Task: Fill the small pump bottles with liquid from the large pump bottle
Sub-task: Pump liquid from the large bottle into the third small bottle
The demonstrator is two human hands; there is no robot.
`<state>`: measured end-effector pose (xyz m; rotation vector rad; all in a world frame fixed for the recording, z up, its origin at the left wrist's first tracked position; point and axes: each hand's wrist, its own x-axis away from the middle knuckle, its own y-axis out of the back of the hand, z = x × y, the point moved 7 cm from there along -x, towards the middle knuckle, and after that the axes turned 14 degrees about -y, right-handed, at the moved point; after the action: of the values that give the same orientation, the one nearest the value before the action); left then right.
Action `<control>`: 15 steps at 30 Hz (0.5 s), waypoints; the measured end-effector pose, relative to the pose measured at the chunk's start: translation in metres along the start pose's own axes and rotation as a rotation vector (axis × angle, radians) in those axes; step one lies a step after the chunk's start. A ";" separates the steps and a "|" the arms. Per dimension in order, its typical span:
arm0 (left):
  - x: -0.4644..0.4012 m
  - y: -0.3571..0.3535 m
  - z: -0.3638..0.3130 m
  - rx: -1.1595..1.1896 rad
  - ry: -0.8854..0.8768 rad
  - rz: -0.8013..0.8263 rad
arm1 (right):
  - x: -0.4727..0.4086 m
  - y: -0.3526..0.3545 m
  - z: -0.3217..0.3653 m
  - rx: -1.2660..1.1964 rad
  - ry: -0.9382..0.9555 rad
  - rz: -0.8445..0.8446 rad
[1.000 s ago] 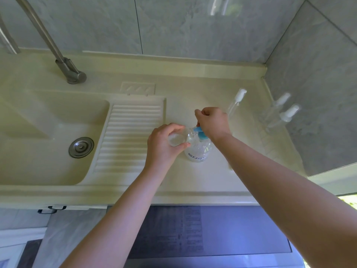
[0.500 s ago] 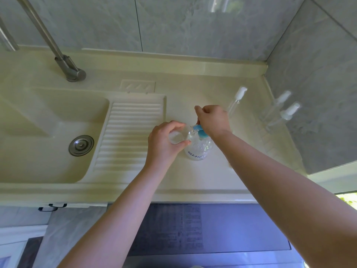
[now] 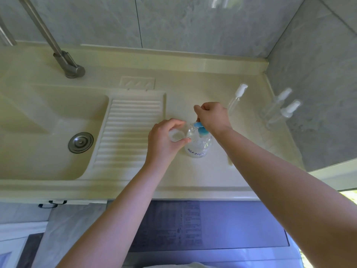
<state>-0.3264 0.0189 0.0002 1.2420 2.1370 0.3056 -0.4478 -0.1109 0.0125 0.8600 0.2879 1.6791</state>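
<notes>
The large clear pump bottle (image 3: 198, 147) with a blue pump head (image 3: 201, 129) stands on the cream counter (image 3: 212, 176), right of the ribbed drainboard. My right hand (image 3: 212, 117) sits on top of the pump head with its fingers curled around it. My left hand (image 3: 164, 140) grips a small clear open bottle (image 3: 176, 135), holding its mouth just under the pump's nozzle. Another small pump bottle (image 3: 236, 98) with a white top stands behind my right hand. Two more small pump bottles (image 3: 284, 107) stand by the right wall.
A sink basin (image 3: 48, 136) with a metal drain (image 3: 80, 142) lies to the left, and a steel tap (image 3: 65, 62) rises behind it. The ribbed drainboard (image 3: 131, 132) lies between basin and bottles. Tiled walls close off the back and right.
Almost nothing has moved. Both hands stay at the large bottle, the right one on the pump head, the left holding the small bottle under the nozzle.
</notes>
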 end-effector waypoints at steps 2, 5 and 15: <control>-0.001 0.000 -0.001 0.010 -0.008 0.000 | 0.000 0.000 -0.002 0.003 -0.014 0.015; -0.001 0.001 -0.003 0.017 -0.018 -0.006 | -0.002 0.001 -0.003 0.019 -0.019 0.027; 0.002 -0.001 -0.001 0.019 -0.003 -0.004 | -0.006 -0.001 -0.002 0.018 -0.008 0.013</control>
<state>-0.3281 0.0203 -0.0001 1.2481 2.1444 0.2818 -0.4487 -0.1152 0.0084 0.8835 0.2931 1.6865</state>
